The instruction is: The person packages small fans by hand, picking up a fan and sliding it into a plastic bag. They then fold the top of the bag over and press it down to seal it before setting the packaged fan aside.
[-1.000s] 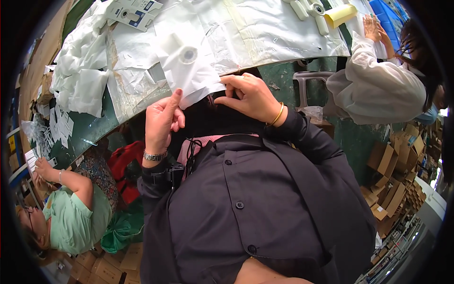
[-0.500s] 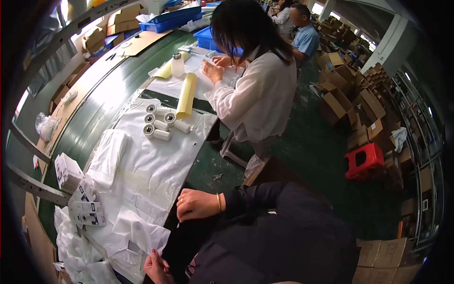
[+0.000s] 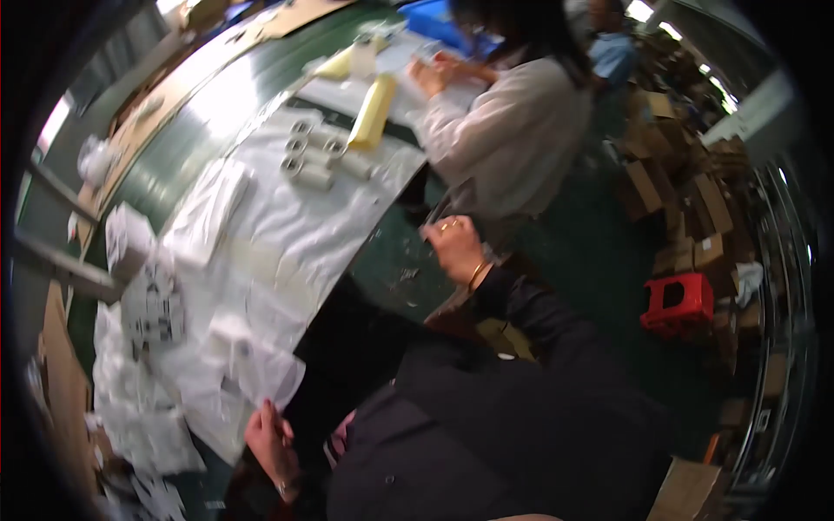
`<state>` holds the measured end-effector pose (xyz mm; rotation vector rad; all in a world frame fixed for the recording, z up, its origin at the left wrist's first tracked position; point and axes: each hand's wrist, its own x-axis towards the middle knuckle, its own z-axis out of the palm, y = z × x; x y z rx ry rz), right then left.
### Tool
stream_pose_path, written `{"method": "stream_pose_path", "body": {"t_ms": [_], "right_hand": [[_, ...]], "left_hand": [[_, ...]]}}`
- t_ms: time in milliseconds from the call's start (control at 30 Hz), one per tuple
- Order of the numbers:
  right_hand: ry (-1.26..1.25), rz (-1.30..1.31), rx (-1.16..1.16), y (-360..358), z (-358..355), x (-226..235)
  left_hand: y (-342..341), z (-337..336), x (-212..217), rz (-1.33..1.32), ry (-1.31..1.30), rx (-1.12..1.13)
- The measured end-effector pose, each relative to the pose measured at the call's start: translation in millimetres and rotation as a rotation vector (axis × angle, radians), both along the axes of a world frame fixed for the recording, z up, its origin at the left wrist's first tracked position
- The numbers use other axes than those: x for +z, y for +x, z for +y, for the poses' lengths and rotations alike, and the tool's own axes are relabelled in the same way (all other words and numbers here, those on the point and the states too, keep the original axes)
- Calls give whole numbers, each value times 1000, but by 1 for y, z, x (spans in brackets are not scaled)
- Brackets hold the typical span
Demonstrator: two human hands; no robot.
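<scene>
At the near edge of the table my left hand [image 3: 271,441] is closed, its fingertips pinching the edge of a translucent plastic bag [image 3: 271,372]. The bag lies loosely over white sheeting [image 3: 287,234]. Out past the table's edge, above the floor, I hold my right hand [image 3: 456,247] raised with curled fingers. Blur hides whether anything is in it. Farther up the table lie several white cylinders [image 3: 313,176] with round, ringed ends. A stack of flat white bags [image 3: 208,213] rests to their left.
Small printed boxes [image 3: 130,236] and crumpled plastic [image 3: 130,391] line the table's left side. A yellow roll [image 3: 372,113] lies near a co-worker [image 3: 521,130], who stands at the far right edge. A red stool [image 3: 678,302] and cardboard cartons [image 3: 712,208] are on the floor at right.
My right hand has risen away from the table edge, up and to the right. My left hand stays at the bag's edge. The whole view has shifted and blurred.
</scene>
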<state>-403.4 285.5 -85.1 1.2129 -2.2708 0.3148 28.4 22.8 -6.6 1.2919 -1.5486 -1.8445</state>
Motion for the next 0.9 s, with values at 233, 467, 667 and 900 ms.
{"method": "stream_pose_path", "body": {"t_ms": [233, 467, 667, 900], "right_hand": [[-136, -374, 273, 48, -46, 59], [-181, -360, 723, 108, -109, 65], [-111, -351, 963, 146, -152, 81], [-40, -326, 1108, 149, -184, 80]], "left_hand": [[-10, -8, 13, -36, 52, -27], [5, -3, 12, -139, -848, 135], [-20, -13, 16, -232, -1447, -171], [-29, -27, 2, -227, -1471, -263]]}}
